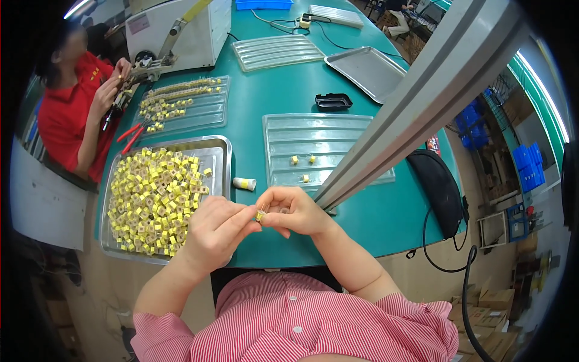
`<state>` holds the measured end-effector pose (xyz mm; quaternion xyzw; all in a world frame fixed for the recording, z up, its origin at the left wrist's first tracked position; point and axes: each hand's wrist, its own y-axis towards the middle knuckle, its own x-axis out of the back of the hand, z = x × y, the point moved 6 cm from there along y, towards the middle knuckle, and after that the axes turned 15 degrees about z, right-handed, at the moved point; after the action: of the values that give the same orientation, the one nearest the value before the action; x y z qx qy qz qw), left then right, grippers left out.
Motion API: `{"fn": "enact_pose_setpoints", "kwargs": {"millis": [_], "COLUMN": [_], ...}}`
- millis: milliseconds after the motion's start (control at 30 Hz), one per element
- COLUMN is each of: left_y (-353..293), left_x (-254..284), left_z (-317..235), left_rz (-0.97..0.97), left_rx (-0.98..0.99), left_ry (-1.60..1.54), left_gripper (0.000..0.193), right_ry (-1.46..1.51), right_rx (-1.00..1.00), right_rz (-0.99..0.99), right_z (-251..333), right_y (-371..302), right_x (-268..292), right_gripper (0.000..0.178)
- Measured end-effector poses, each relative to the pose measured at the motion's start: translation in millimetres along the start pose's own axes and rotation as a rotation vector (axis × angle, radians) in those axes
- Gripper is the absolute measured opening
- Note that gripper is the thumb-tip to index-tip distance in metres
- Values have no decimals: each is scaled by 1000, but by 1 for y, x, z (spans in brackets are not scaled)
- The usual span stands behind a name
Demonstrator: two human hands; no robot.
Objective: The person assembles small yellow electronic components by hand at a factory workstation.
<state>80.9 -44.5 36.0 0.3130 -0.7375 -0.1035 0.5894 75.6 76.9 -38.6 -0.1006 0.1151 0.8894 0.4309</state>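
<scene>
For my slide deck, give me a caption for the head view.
Both hands pinch one small yellow component above a green table, beside a metal tray of them.

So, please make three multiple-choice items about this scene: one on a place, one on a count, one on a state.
1. The heap of small yellow parts lies in:
A. a metal tray
B. a blue bin
C. a carton

2. How many yellow parts lie on the clear ridged tray before the person?
A. none
B. three
C. ten

3. The two hands are:
A. flat on the table
B. apart in the air
C. together, pinching one small part

Answers:
A, the metal tray holds it.
B, three lie there.
C, left hand and right hand meet at the yellow part.
</scene>
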Motion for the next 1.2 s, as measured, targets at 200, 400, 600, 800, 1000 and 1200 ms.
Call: {"fn": "enact_pose_setpoints", "kwargs": {"millis": [200, 400, 600, 800, 1000, 1200], "left_y": [1, 1, -17, -21, -22, -23], "left_x": [2, -13, -37, -47, -52, -55], "left_z": [12, 36, 53, 54, 54, 55], "left_rz": [86, 418, 341, 387, 356, 420], "left_rx": [40, 378, 632, 644, 704, 704], "left_ry": [-91, -494, -1302, -1413, -1447, -1464], "left_gripper": [20, 18, 18, 19, 21, 20], "right_ry": [-60, -270, -73, -64, -92, -146], "right_rx": [-16, -78, -45, -49, -74, -91], "right_rz": [37, 95, 51, 67, 60, 56], "right_z": [-1, -1, -5, -5, -5, -5], "right_y": [1, 2, 2, 2, 1, 1], "right_x": [-3, -8, -5, -4, -1, -2], "right_gripper": [14, 17, 16, 17, 18, 17]}}
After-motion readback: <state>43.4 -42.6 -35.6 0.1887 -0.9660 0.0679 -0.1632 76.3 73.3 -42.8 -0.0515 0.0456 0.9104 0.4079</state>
